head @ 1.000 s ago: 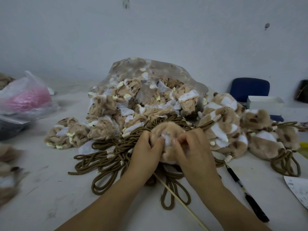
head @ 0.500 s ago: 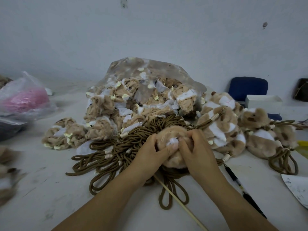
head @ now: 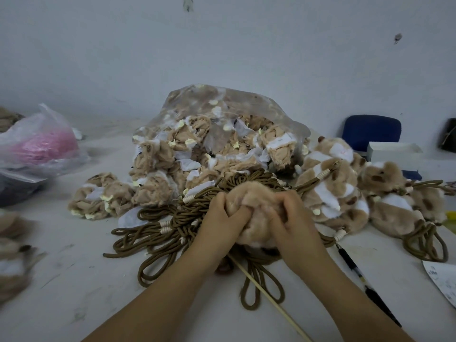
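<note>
1. Grey-white bench (head: 74, 280) carries everything. A clear plastic bag (head: 246, 104) of limp tan plush skins slumps at its far middle.
2. Brown cords (head: 172, 218) sprawl in loops in front of the bag, and finished plush toys (head: 333, 183) are heaped to the right.
3. The plush piece (head: 256, 218) sits at centre, just over the cords and clamped between both hands, so neither is nearer. It is roundish, with no clear long axis.
4. The left hand (head: 222, 218) grips its left side, thumb dug into a fold on top. The right hand (head: 293, 225) curls over the right side, fingers pressing into the same fold, so the next push likely goes down there.
5. A thin wooden stick (head: 271, 299) runs from under the wrists toward the near right, and a black pen (head: 365, 285) lies right of the right forearm.
</note>
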The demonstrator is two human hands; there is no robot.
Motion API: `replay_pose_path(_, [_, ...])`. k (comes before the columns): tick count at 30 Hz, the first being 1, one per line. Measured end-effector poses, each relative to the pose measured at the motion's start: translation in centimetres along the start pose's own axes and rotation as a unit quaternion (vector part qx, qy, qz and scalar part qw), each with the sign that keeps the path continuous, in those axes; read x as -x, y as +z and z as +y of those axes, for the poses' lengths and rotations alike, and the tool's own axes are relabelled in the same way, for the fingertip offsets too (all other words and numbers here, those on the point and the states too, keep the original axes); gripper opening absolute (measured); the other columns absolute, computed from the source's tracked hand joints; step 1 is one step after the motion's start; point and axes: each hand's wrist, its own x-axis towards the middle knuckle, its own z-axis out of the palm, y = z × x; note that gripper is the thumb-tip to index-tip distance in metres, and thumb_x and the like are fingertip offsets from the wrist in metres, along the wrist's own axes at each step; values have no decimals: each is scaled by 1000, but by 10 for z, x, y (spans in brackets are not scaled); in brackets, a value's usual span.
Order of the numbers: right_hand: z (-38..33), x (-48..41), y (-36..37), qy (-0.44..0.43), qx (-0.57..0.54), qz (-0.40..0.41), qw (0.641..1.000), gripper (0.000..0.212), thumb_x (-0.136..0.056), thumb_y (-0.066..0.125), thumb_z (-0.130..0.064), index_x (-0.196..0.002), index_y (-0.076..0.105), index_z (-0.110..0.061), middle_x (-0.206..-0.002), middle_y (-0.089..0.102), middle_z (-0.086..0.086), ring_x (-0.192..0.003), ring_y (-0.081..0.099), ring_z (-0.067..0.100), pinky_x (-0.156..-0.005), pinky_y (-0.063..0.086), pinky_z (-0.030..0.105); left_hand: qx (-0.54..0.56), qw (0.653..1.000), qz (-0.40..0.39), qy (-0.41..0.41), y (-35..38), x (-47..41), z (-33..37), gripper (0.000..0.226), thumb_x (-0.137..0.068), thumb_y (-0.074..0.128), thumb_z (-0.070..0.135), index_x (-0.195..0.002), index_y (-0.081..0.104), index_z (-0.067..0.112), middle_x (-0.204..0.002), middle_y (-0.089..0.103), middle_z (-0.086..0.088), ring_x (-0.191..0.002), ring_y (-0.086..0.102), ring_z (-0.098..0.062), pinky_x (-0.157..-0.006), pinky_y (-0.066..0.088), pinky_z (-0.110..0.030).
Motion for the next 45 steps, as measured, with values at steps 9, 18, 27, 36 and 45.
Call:
replay_pose_path(9, [2,-6,-8,57,-1,50,997,8,-99,47,-25,-100,53,-30,-100,56,-10,-96,52,0,-77,36,3,112,986,-115,-31,5,13,8,47,-78,60,58,-89,72,15,-75,66,-12,-62,59,-20,-53,48,-26])
replay_pose_path(18, [-5,-2,-12,-37,45,30,998,27,-85,48,-43,-106,62,-32,-116,32,-16,-114,40,9,-91,36,16,176,981,-79,-25,4,9,8,47,-79,56,62,-91,77,22,-89,70,-24,-79,66,-25,-62,49,-27])
replay_pose_path(27, [-9,-2,-10,-121,106,-6,987,22,-83,53,-33,-94,65,-18,-113,46,-4,-105,46,11,-85,39,14,140,986,-80,39,0,12,12,37,-92,49,50,-101,77,27,-99,76,-8,-98,72,-23,-89,56,-40])
replay_pose_path(36, [-4,-2,-15,-70,128,-114,983,46,-76,46,-57,-98,70,-24,-117,37,-16,-113,29,5,-90,18,-1,128,991,-37,25,-1,9,8,35,-86,58,48,-83,79,21,-85,76,-12,-84,73,-23,-80,58,-37])
replay_pose_path(45, [0,-4,-6,75,13,-25,997,16,-90,63,-22,-76,60,-15,-101,42,-10,-89,49,6,-70,45,13,-89,975,-11,204,3,12,11,33,-82,57,59,-113,46,54,-127,44,28,-119,45,8,-96,41,-12])
